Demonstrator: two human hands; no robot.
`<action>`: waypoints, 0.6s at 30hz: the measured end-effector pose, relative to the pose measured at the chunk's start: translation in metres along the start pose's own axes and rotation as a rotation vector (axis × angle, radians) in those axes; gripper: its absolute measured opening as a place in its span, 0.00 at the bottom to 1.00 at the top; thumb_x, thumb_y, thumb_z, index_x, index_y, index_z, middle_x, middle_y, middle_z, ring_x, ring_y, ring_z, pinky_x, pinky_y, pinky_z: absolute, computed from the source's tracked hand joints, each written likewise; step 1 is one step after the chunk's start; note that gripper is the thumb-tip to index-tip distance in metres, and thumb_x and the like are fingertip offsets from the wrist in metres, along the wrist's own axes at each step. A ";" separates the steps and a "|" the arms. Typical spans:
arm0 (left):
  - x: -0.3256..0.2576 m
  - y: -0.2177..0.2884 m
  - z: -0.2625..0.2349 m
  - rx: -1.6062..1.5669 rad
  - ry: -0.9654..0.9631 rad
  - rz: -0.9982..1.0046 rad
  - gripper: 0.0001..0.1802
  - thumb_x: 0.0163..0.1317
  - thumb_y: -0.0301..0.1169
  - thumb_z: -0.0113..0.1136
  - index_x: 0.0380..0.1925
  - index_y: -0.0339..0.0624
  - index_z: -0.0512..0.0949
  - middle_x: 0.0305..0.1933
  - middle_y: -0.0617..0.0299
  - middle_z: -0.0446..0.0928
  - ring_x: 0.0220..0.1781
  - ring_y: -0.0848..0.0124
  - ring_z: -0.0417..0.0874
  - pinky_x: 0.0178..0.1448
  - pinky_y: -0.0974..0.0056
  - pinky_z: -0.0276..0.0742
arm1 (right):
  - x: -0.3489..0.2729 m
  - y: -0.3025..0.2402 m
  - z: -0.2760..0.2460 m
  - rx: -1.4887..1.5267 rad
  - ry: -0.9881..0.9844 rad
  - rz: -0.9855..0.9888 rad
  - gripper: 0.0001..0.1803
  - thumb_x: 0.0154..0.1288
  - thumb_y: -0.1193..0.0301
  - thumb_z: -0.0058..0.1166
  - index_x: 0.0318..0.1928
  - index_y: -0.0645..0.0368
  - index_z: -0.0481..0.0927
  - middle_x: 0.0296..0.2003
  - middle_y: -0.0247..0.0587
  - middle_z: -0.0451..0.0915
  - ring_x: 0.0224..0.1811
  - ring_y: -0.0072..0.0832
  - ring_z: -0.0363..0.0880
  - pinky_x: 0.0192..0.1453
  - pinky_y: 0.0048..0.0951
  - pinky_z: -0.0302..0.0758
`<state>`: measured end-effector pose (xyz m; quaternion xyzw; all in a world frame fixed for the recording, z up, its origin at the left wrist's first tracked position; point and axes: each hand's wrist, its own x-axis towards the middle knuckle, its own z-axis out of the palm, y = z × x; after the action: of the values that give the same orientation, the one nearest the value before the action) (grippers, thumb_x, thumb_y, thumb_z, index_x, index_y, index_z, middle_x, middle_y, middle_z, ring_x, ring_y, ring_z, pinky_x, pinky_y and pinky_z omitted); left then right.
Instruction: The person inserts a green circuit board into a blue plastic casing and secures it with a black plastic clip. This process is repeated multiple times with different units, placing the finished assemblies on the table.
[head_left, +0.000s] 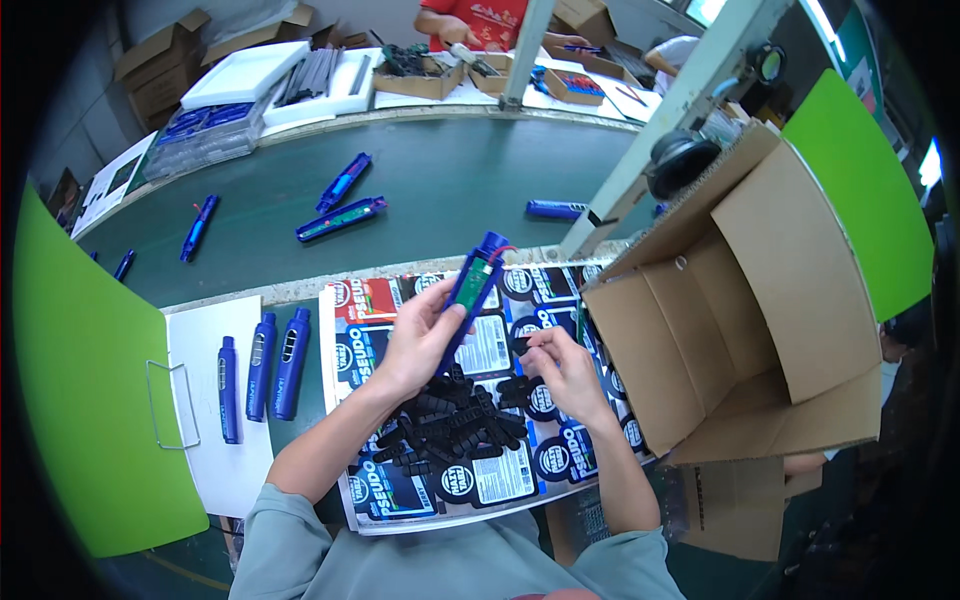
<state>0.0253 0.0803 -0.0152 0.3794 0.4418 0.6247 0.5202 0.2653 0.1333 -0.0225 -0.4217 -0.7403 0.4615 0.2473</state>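
Note:
My left hand is closed around a blue plastic tube-shaped housing, tilted up and to the right. A green circuit board shows in its open side, and a red wire sticks out near the top. To the right, my right hand pinches a small black part, partly hidden by the fingertips. Between my forearms lies a heap of black plastic pieces on a printed sheet. Three closed blue housings lie side by side at the left.
An open cardboard box stands close on the right. Beyond the sheet runs a green conveyor belt carrying several blue housings. A metal post rises at the right. Green panels flank both sides. A person in red stands opposite.

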 end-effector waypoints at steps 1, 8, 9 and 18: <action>0.004 -0.003 -0.002 0.060 -0.026 0.019 0.22 0.75 0.22 0.53 0.67 0.31 0.71 0.50 0.60 0.82 0.45 0.76 0.82 0.52 0.68 0.80 | 0.009 0.006 0.004 0.165 -0.023 0.073 0.07 0.78 0.76 0.50 0.52 0.65 0.73 0.38 0.42 0.84 0.35 0.23 0.84 0.42 0.27 0.82; 0.036 -0.020 0.013 -0.022 -0.083 0.006 0.25 0.75 0.24 0.55 0.69 0.30 0.68 0.54 0.56 0.82 0.46 0.74 0.84 0.54 0.67 0.82 | 0.064 0.032 0.030 0.359 0.180 -0.084 0.07 0.73 0.78 0.56 0.49 0.63 0.75 0.36 0.34 0.81 0.33 0.17 0.80 0.39 0.20 0.76; 0.043 -0.016 0.017 -0.039 -0.091 -0.011 0.25 0.75 0.25 0.55 0.70 0.30 0.67 0.54 0.55 0.82 0.45 0.74 0.84 0.54 0.67 0.82 | 0.066 0.033 0.031 0.409 0.214 -0.099 0.08 0.72 0.79 0.56 0.49 0.63 0.75 0.36 0.34 0.80 0.34 0.17 0.80 0.39 0.20 0.76; 0.163 -0.039 0.006 0.183 0.065 0.021 0.18 0.71 0.24 0.56 0.60 0.30 0.74 0.44 0.58 0.82 0.40 0.73 0.84 0.41 0.67 0.82 | 0.067 0.065 0.045 0.333 0.256 -0.099 0.09 0.68 0.82 0.56 0.47 0.66 0.81 0.32 0.29 0.79 0.29 0.12 0.74 0.32 0.18 0.70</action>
<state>0.0157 0.2445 -0.0481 0.4095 0.5095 0.5992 0.4623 0.2220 0.1836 -0.1027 -0.3934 -0.6360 0.5077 0.4279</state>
